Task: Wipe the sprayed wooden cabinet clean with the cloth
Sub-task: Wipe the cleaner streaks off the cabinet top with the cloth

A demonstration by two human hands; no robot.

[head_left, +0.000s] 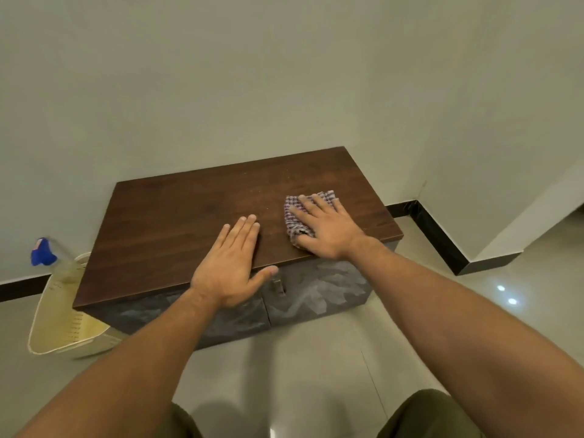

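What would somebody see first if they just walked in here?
Probably the two hands on the dark wooden cabinet top: the right hand presses a checked cloth flat near the right end, and the left hand lies bare at the front edge. A blue-capped spray bottle stands at far left.

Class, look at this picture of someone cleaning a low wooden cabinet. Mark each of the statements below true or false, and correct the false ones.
1. The right hand presses the checked cloth onto the cabinet top. True.
2. The left hand holds the spray bottle. False: it lies flat and open on the cabinet top; the spray bottle stands to the left of the cabinet.
3. The cloth lies near the right end of the top. True.
4. The cabinet stands in the middle of the room. False: it stands against the wall.
5. A pale basket sits beside the cabinet. True.
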